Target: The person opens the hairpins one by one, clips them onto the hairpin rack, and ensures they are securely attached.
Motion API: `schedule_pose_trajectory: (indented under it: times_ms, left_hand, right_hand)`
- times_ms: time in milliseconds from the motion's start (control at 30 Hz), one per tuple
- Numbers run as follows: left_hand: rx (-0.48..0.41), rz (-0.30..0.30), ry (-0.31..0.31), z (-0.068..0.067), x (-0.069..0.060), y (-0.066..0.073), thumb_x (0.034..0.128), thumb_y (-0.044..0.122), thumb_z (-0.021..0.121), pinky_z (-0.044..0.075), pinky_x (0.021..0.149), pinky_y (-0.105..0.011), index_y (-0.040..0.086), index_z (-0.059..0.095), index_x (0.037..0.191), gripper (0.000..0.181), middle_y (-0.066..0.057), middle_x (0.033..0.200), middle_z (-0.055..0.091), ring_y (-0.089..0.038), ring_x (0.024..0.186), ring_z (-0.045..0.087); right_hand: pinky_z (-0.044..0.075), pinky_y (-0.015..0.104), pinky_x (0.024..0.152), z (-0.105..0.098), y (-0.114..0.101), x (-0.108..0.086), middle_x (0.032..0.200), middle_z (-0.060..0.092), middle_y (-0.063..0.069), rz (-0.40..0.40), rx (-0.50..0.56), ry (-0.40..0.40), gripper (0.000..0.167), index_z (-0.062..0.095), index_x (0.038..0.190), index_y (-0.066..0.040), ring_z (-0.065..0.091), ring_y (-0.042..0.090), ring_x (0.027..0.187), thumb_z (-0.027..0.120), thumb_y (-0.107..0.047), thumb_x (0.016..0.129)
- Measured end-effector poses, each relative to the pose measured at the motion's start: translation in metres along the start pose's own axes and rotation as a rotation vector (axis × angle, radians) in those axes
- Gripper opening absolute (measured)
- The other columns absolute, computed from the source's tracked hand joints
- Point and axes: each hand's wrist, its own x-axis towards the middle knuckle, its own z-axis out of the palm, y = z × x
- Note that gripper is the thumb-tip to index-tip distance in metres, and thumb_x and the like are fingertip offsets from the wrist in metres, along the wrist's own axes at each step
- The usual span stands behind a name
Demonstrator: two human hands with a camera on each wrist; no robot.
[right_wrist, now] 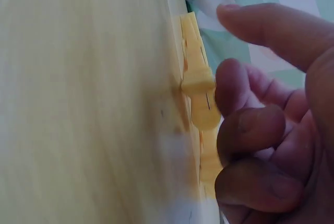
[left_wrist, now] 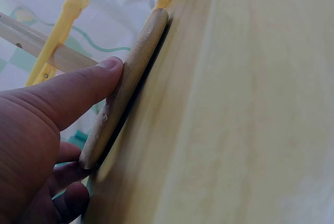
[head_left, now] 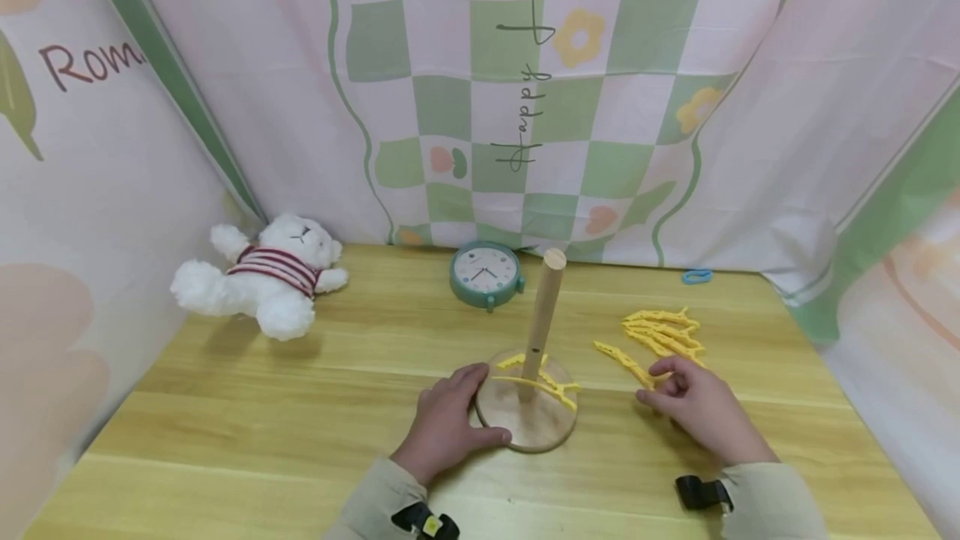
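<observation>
My left hand (head_left: pixel 450 421) (left_wrist: pixel 47 125) grips the rim of a round wooden base (head_left: pixel 521 432) (left_wrist: pixel 128 89), thumb on the near side and fingers on the far side. From the base rises a wooden post (head_left: pixel 545 311) (left_wrist: pixel 78 59). Low around the post lie yellow clip pieces (head_left: pixel 564 397) (left_wrist: pixel 58 32). To the right, my right hand (head_left: pixel 701 407) (right_wrist: pixel 271 130) hovers beside a loose yellow clip (head_left: pixel 621 358) (right_wrist: pixel 197 62), thumb apart from the curled fingers and nothing held. More yellow clips (head_left: pixel 660 325) lie in a group just behind it.
A green-rimmed clock (head_left: pixel 486 274) lies behind the post. At the back left is a white plush toy (head_left: pixel 276 274) in a striped shirt. A small blue object (head_left: pixel 697 276) lies at the back right, near the patterned curtain (head_left: pixel 525 107).
</observation>
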Motion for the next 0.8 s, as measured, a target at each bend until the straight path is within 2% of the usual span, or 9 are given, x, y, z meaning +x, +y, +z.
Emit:
schedule_pose_trajectory:
  times_ms: [167, 300, 433, 500, 600, 733, 800]
  left_hand:
    - [0.000, 0.002, 0.002, 0.001, 0.000, -0.001, 0.0722, 0.055, 0.085, 0.030, 0.107, -0.057, 0.009, 0.046, 0.150, 0.097, -0.006, 0.154, 0.046, -0.035, 0.132, 0.048]
    - [0.000, 0.005, 0.006, 0.002, 0.001, -0.001, 0.0719, 0.055, 0.085, 0.030, 0.107, -0.057, 0.010, 0.047, 0.150, 0.097, -0.006, 0.154, 0.046, -0.035, 0.132, 0.048]
    - [0.002, 0.008, 0.011, 0.001, 0.001, -0.001, 0.0719, 0.054, 0.085, 0.030, 0.107, -0.058, 0.010, 0.047, 0.149, 0.097, -0.006, 0.154, 0.046, -0.035, 0.132, 0.048]
    - [0.002, 0.007, 0.009, 0.001, 0.001, -0.001, 0.0720, 0.054, 0.085, 0.030, 0.107, -0.058, 0.010, 0.047, 0.149, 0.097, -0.006, 0.154, 0.046, -0.035, 0.132, 0.048]
    - [0.003, 0.007, 0.006, 0.001, 0.000, -0.001, 0.0724, 0.055, 0.085, 0.030, 0.107, -0.059, 0.010, 0.047, 0.150, 0.097, -0.006, 0.154, 0.046, -0.035, 0.133, 0.047]
    - [0.004, 0.005, 0.003, 0.001, 0.001, -0.002, 0.0725, 0.055, 0.084, 0.030, 0.108, -0.059, 0.010, 0.046, 0.150, 0.097, -0.006, 0.154, 0.046, -0.035, 0.133, 0.047]
    - [-0.001, 0.002, 0.000, 0.001, 0.001, -0.002, 0.0725, 0.056, 0.084, 0.029, 0.108, -0.058, 0.010, 0.046, 0.150, 0.098, -0.006, 0.154, 0.045, -0.035, 0.134, 0.047]
  right_hand:
    - [0.043, 0.033, 0.066, -0.007, 0.003, 0.001, 0.076, 0.061, 0.002, 0.093, -0.029, -0.084, 0.066, 0.052, 0.125, 0.002, 0.054, 0.017, 0.068, 0.076, -0.046, 0.087]
    - [0.048, 0.041, 0.075, -0.011, 0.006, 0.002, 0.091, 0.069, 0.009, 0.152, -0.050, -0.123, 0.075, 0.050, 0.129, 0.003, 0.061, 0.021, 0.081, 0.076, -0.052, 0.085]
    - [0.049, 0.050, 0.080, -0.013, 0.008, 0.004, 0.105, 0.069, 0.018, 0.171, -0.054, -0.133, 0.080, 0.049, 0.131, 0.005, 0.063, 0.028, 0.093, 0.077, -0.054, 0.083]
    - [0.049, 0.048, 0.079, -0.013, 0.009, 0.004, 0.104, 0.069, 0.016, 0.177, -0.052, -0.137, 0.080, 0.050, 0.131, 0.005, 0.063, 0.027, 0.093, 0.077, -0.053, 0.083]
    - [0.048, 0.041, 0.073, -0.012, 0.011, 0.004, 0.094, 0.068, 0.010, 0.166, -0.049, -0.130, 0.074, 0.051, 0.129, 0.006, 0.061, 0.022, 0.083, 0.078, -0.046, 0.084]
    - [0.044, 0.033, 0.065, -0.009, 0.009, 0.002, 0.084, 0.064, 0.004, 0.118, -0.036, -0.085, 0.062, 0.054, 0.127, 0.006, 0.056, 0.018, 0.072, 0.077, -0.034, 0.086]
    - [0.045, 0.032, 0.065, -0.008, 0.008, 0.001, 0.088, 0.065, 0.005, 0.098, -0.019, -0.050, 0.060, 0.054, 0.127, 0.005, 0.057, 0.018, 0.075, 0.077, -0.033, 0.087]
